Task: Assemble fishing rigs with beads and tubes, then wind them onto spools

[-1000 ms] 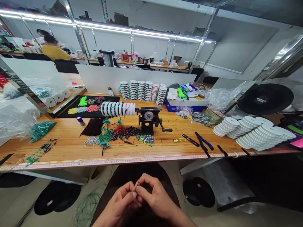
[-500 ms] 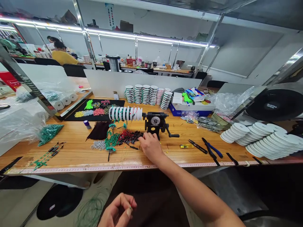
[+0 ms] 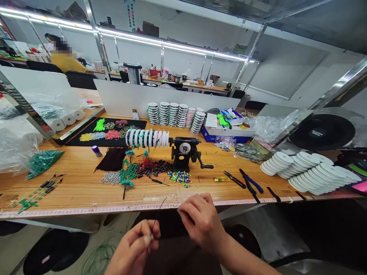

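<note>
While the left hand [image 3: 134, 246] pinches a thin dark string [image 3: 158, 212] between thumb and finger, a tiny bit of green shows by the thumb. That string is in front of the black machine [image 3: 184, 148], a little to its left, with one end sticking up. The right hand [image 3: 200, 221] is in front of the machine too, its fingers bent and nearly closed; I cannot tell if it has hold of anything. Small bright beads [image 3: 179, 177] lie just in front of the machine. White reels [image 3: 147, 138] sit in a row on its left side. Red and black bits [image 3: 155, 168] and green tubes [image 3: 129, 172] lie left of the machine, and blue and black pliers [image 3: 255, 183] lie to its right.
</note>
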Action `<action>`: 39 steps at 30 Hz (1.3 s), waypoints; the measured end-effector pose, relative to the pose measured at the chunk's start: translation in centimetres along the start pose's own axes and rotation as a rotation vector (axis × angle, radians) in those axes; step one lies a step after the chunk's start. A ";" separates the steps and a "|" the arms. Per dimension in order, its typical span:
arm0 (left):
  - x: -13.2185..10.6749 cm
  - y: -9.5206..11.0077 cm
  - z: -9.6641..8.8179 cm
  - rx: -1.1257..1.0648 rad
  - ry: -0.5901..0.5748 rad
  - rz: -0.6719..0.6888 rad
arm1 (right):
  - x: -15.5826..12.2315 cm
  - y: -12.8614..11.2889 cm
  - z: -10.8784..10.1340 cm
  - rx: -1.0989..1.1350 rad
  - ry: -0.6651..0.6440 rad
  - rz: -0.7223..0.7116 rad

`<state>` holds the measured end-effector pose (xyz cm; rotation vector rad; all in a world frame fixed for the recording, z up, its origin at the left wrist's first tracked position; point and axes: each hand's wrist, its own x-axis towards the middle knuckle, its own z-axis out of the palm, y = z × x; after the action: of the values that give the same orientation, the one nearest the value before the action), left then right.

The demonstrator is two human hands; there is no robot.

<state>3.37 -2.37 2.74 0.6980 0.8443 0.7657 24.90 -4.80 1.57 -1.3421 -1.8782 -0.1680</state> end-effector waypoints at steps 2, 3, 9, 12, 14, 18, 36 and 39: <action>1.8 -0.4 1.7 -0.111 0.065 -0.071 | -0.8 -1.1 -0.3 0.024 0.053 0.006; 2.6 -0.7 2.5 -0.164 0.079 -0.104 | -1.1 -1.4 -0.3 0.014 0.070 0.002; 5.9 -2.2 4.7 -0.351 0.027 -0.189 | -1.5 -1.3 -0.2 -0.090 0.016 -0.070; 6.5 -2.5 4.7 -0.360 0.049 -0.236 | -1.6 -0.8 -0.3 -0.120 -0.009 -0.136; 6.7 -2.4 4.7 -0.350 0.044 -0.242 | -1.5 -0.5 -0.5 -0.146 -0.024 -0.192; 6.9 -2.0 4.8 -0.356 0.067 -0.248 | -1.1 -0.1 -0.8 -0.177 -0.048 -0.285; 6.9 0.6 4.1 -0.017 0.067 -0.233 | 0.8 2.2 3.0 0.314 -0.143 0.294; 7.3 0.6 3.8 0.147 0.010 -0.108 | 0.7 2.1 2.2 0.090 -0.171 0.132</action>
<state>9.64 2.95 2.27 0.7726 0.9465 0.6146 25.44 -2.23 -0.17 -1.4504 -1.9046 0.1008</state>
